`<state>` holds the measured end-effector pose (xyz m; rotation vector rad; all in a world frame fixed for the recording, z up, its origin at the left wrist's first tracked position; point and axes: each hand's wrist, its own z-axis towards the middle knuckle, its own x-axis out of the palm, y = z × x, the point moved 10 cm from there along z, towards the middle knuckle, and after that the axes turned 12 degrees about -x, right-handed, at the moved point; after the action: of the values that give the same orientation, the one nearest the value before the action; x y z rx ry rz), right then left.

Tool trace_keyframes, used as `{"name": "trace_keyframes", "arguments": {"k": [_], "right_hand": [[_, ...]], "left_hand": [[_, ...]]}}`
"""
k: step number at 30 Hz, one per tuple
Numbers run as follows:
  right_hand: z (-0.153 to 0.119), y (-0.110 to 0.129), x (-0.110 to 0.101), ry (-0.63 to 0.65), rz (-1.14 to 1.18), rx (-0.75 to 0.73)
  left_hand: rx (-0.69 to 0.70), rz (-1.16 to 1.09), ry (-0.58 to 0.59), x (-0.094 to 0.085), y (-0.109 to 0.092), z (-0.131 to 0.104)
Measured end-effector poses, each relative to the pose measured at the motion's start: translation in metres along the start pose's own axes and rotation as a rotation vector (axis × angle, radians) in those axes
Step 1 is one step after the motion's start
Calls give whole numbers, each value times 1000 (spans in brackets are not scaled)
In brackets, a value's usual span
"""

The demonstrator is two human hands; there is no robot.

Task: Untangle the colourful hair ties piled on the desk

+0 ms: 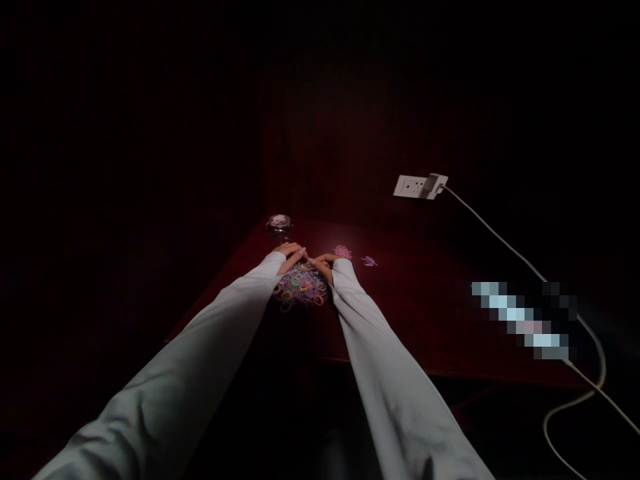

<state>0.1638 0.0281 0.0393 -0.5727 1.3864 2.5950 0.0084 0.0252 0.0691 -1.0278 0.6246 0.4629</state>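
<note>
A heap of small, many-coloured hair ties (301, 288) lies on the dark red table (415, 300), close to its front edge. Over the far side of the heap, my left hand (291, 253) and my right hand (324, 263) come together with their fingertips almost touching. Both hands have their fingers pinched. A speck of pink shows between the fingertips, too small for me to name. Just beyond my right hand sits a bunch of pink hair ties (343, 251). To the right of it is a smaller purple bunch (369, 261).
Behind my left hand stands a clear jar (279, 225) with a pinkish top. A wall socket (414, 187) holds a plugged-in charger (435, 186). From it a white cable (505, 241) runs down past a blurred-out bright object (515, 317) at the table's right.
</note>
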Motion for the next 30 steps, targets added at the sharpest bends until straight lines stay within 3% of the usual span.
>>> {"name": "trace_keyframes", "arguments": {"k": [3,6,10,13,20,30], "right_hand": [[-1,6,2,-13,12,-8],[0,16,0,-27,-137,-81],[-4,13,-21,-142,-295,-64],[-15,2,-33,-226,-185,50],[-38,18,-15,-92,77,58],[-36,10,-10,-212,298,111]], "left_hand": [[15,-40,28,2,1,-1],[8,-62,36,1,4,-3],[-34,-78,8,-2,12,-6],[-35,-103,19,1,14,-10],[-44,-132,66,8,8,-15],[107,-130,54,2,-15,-16]]}}
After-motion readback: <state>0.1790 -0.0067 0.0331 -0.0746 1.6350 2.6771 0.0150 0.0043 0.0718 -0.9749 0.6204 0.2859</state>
